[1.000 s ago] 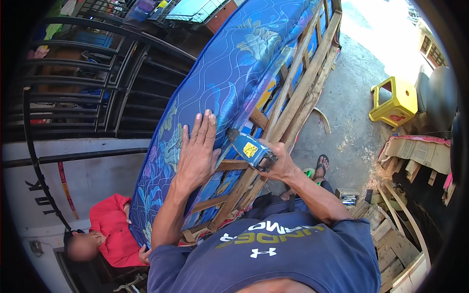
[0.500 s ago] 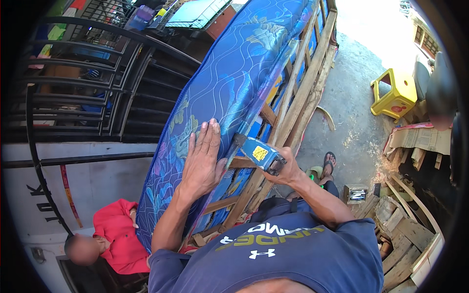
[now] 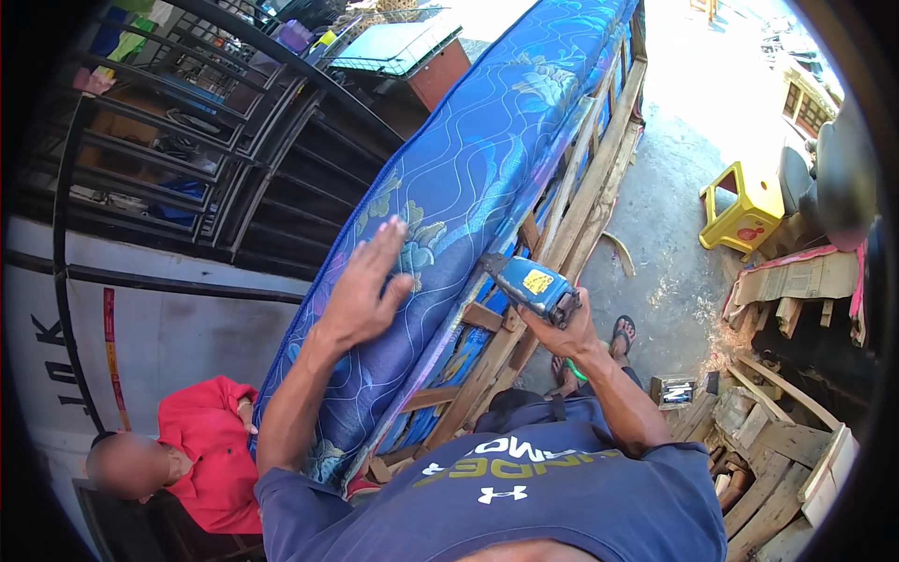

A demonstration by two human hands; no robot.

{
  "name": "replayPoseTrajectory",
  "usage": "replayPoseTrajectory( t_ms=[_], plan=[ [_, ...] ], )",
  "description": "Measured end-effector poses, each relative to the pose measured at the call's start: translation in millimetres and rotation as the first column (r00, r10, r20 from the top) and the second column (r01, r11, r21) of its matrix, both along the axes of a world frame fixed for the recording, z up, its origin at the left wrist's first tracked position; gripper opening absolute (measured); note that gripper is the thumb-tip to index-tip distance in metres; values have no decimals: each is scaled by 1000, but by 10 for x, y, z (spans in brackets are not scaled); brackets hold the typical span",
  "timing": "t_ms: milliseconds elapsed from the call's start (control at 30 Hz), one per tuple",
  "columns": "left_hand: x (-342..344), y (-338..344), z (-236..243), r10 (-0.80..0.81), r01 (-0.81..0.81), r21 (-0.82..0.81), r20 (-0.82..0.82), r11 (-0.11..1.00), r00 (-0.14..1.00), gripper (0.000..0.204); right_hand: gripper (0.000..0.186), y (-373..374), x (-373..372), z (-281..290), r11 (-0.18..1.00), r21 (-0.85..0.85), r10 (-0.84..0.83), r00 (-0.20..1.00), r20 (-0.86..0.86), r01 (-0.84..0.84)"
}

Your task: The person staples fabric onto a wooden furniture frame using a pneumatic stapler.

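Observation:
A long panel covered in glossy blue floral fabric (image 3: 468,159) stretches diagonally from the lower left to the top. Along its right side runs a frame of bare wooden slats (image 3: 585,206), with the fabric's edge drawn against it. My right hand (image 3: 571,328) grips a blue staple gun (image 3: 536,284) with a yellow sticker, its nose at or close to the fabric's edge; whether it touches I cannot tell. Over the fabric is my left hand (image 3: 361,298), empty, thumb out from the fingers. Whether its palm rests on the cloth is unclear.
At the lower left sits a person in a red shirt (image 3: 206,440), beside the panel. Black metal railings (image 3: 253,159) line the left. To the right are a yellow plastic stool (image 3: 744,208), a small box (image 3: 672,391) and piled wood scraps (image 3: 773,459) on the concrete floor (image 3: 670,206).
My left hand has shifted left, away from the fabric's edge. The staple gun in my right hand sits slightly farther right. The whole view has also shifted a little.

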State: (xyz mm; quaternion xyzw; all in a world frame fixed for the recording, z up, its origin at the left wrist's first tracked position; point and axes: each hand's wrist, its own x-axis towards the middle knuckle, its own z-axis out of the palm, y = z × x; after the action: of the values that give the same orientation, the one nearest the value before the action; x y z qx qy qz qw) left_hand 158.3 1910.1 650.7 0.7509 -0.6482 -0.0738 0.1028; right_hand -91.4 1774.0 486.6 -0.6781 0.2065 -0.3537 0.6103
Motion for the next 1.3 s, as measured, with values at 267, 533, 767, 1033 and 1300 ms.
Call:
replayPoseTrajectory(
  t_ms=[267, 533, 767, 1033, 1300],
  plan=[
    [1542, -1060, -722, 481, -470, 111, -133, 876, 866, 69, 26, -365, 313, 322, 968, 139, -198, 976, -96, 210],
    [-336, -284, -248, -51, 26, 198, 120, 980, 991, 62, 22, -291, 264, 214, 950, 90, -300, 954, -4, 299],
    [-588, 17, -111, 41, -114, 275, 259, 955, 965, 79, 20, 166, -6, 101, 998, 48, 34, 999, 8, -35],
    [-737, -78, -148, 93, -172, 287, 268, 942, 959, 90, 36, 263, -22, 27, 973, -140, 197, 976, 92, -183],
    [-743, -59, -149, 117, -190, 270, 266, 944, 957, 94, 24, 237, -15, 93, 970, -102, 232, 968, 94, -222]
  ],
)
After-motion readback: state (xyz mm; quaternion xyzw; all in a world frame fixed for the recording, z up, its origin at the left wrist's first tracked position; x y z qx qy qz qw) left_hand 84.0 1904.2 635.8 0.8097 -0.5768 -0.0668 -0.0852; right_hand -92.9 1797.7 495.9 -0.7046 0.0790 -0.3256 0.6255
